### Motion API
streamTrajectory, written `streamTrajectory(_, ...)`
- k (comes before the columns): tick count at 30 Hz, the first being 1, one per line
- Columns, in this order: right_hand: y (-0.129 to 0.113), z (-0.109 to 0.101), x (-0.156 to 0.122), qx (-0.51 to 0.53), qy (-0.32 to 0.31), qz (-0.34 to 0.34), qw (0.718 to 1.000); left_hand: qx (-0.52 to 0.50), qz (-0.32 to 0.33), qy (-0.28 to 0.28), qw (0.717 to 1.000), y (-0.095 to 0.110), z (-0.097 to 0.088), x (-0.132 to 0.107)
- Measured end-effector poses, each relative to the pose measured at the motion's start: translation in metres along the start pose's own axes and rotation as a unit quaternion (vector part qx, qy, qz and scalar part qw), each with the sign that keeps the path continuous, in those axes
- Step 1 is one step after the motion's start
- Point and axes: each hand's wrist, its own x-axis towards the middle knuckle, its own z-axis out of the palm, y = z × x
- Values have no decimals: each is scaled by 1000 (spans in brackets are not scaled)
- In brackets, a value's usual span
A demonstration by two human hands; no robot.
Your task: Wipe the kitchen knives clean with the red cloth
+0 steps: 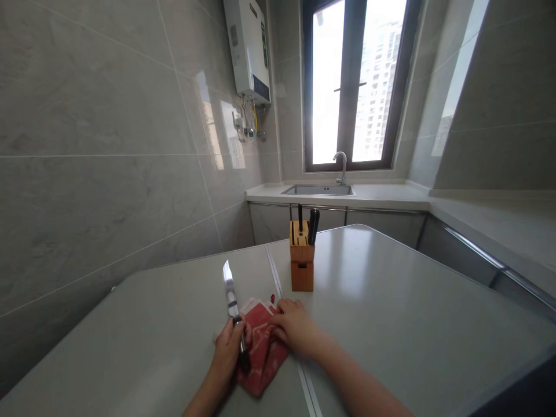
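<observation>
My left hand (228, 349) is closed around the black handle of a kitchen knife (229, 285). The blade points up and away from me, above the table. Beside it, a red and white cloth (262, 353) lies crumpled on the tabletop. My right hand (295, 325) has its fingers bent onto the upper right edge of this cloth and seems to pinch it. Just beyond the hands stands a wooden knife block (302, 267), with black-handled tools (313, 226) upright in its slots.
A pale folding table (369, 324) with a seam down its middle carries everything. Behind it run a white counter (391, 191), a steel sink (319, 189) and a faucet (343, 168) below the window. A tiled wall (108, 191) borders the left side, with a water heater (248, 49) high up.
</observation>
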Motion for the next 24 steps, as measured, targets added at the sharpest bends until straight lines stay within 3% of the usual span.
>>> streamTrajectory(2,-2,0,2,-34,30,45,998,29,39,-34,998,-1,-2,0)
streamTrajectory(6,-3,0,4,-16,97,139,985,99,92,-39,990,1,-5,-2)
streamTrajectory(11,2,1,3,186,183,150,954,127,117,-130,976,2,-2,-6)
streamTrajectory(15,3,14,6,389,220,109,888,92,89,-194,973,-5,2,-7)
streamTrajectory(20,3,31,12,561,238,147,779,42,14,-254,966,-7,3,-10)
streamTrajectory(24,-2,29,12,658,239,180,691,4,-12,-284,959,-5,2,-12)
